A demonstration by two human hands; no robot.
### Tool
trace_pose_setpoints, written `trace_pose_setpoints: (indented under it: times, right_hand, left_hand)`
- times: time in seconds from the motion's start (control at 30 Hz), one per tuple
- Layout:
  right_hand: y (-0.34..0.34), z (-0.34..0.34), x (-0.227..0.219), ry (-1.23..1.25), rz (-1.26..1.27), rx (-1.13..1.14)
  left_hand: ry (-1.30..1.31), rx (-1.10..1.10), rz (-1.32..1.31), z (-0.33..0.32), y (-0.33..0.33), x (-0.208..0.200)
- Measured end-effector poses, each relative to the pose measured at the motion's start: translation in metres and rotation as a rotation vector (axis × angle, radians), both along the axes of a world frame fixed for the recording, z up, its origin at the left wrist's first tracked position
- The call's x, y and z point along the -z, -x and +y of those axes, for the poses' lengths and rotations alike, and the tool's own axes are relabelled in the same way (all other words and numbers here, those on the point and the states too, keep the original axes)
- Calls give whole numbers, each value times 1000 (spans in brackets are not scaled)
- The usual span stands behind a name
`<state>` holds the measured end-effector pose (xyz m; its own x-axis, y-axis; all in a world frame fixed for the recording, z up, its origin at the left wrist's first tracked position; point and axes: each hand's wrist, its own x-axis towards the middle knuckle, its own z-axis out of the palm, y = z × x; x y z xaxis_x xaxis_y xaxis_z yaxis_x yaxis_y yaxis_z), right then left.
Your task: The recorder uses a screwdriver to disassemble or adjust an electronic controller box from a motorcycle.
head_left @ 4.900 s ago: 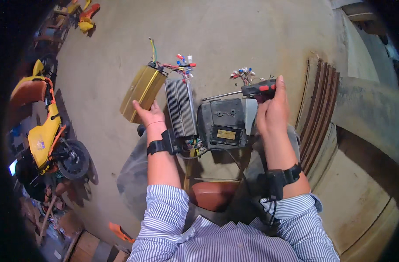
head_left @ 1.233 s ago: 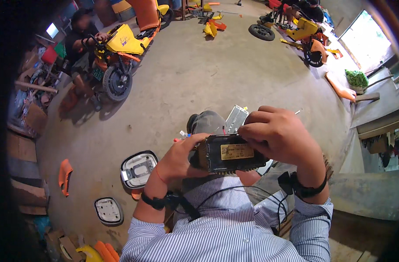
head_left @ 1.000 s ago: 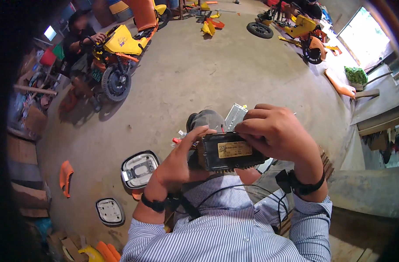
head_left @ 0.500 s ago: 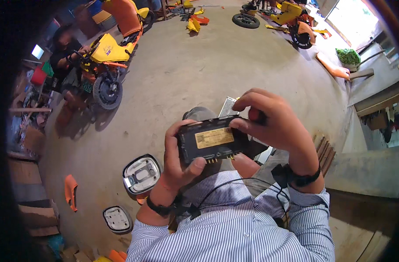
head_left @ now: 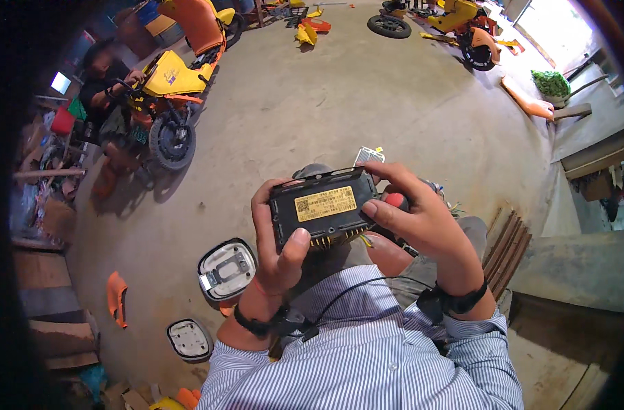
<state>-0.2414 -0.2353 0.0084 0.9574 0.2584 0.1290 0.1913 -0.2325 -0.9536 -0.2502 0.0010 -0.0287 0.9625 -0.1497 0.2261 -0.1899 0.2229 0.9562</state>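
Concrete floor [head_left: 366, 102] littered with parts, yellow scooter [head_left: 165, 92] partly hidden at the dark left rim, black box with yellow label [head_left: 322, 208] held before the chest, gripped by left hand [head_left: 278, 242] and right hand [head_left: 418, 219], a red-tipped object [head_left: 396, 200] mostly concealed behind the right fingers.

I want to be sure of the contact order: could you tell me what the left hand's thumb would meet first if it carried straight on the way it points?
The left hand already rests its thumb on the black box, near the yellow label; going on, it likely meets that label first.
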Motion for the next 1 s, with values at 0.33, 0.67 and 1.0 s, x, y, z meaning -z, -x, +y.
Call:
trace_pose_setpoints:
  times: [0.33,0.67,1.0]
  right_hand:
    - [23,10,0,-152,145,4]
    - [25,11,8,-309,193,-24]
    - [23,10,9,-513,228,-39]
  left_hand:
    - [-73,-67,66,3,18,-9]
    - [-27,-174,-96,-1,19,9]
    - [-159,-245,-151,-9,17,13]
